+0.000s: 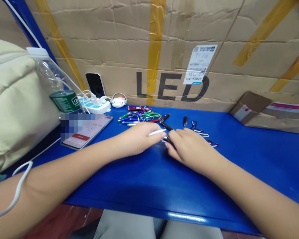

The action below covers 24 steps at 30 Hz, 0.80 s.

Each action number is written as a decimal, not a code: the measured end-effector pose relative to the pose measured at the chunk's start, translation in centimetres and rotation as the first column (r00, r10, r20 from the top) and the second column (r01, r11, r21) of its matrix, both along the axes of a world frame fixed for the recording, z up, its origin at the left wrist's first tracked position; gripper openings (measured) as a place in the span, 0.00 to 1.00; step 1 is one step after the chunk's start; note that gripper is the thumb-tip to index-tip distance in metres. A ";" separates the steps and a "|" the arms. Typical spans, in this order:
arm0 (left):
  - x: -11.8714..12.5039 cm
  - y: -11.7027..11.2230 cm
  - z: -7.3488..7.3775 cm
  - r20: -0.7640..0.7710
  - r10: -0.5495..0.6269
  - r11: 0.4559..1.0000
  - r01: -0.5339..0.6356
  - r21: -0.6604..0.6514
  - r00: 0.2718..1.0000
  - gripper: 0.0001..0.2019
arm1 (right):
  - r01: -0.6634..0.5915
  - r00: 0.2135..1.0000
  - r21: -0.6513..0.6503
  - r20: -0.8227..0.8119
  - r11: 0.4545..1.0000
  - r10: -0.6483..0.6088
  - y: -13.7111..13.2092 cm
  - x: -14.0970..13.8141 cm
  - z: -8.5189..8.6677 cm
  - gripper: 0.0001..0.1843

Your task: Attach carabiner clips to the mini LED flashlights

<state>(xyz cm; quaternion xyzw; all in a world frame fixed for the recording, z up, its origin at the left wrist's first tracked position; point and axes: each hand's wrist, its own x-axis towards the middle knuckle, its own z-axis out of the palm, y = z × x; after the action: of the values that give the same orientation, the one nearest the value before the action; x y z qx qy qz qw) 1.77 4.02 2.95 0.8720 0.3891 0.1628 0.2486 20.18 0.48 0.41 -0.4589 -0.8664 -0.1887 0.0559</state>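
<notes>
My left hand is closed in a pinch on a thin silver-white bar; its exact kind does not show. Close beside it, my right hand wraps round a small dark cylinder, mostly covered by the fingers. The fingertips of both hands nearly meet over the blue table. Behind the left hand lies a pile of small metal flashlights in red, green, blue and silver, with carabiner clips among them. Black cylinders lie just beyond the fingertips. Several loose carabiners lie behind my right hand.
At the left are a phone, a plastic bottle, a beige bag and a power strip. A small cat-shaped item sits behind the pile. Rightward is an open small carton; a large cardboard box stands behind.
</notes>
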 end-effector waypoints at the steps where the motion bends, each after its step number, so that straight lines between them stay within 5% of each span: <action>1: 0.0 0.1 0.0 0.004 -0.010 1.000 0.010 0.002 1.000 0.16 | 0.014 0.999 0.013 0.032 1.000 -0.014 0.0 -0.1 0.1 0.13; 12: -0.1 0.2 -0.3 0.017 -0.168 0.985 0.167 0.051 0.986 0.15 | 0.222 0.974 -0.028 -0.041 0.975 -0.224 0.0 -0.1 1.0 0.09; 20: 0.9 -0.6 -1.3 0.217 -0.031 0.998 0.017 0.063 0.976 0.15 | 0.256 0.964 -0.041 -0.062 0.966 -0.258 -0.1 -0.3 0.9 0.10; 24: 0.6 0.1 -0.7 0.235 0.018 0.999 -0.027 0.035 0.972 0.16 | 0.236 0.958 -0.099 -0.139 0.967 -0.249 -0.2 -0.3 1.1 0.10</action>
<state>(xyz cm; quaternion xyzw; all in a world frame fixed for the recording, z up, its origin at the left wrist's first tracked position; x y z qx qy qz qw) 2.39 4.14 2.25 0.8468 0.3635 0.2750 0.2743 19.90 0.28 1.47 -0.5765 -0.8039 -0.1234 0.0788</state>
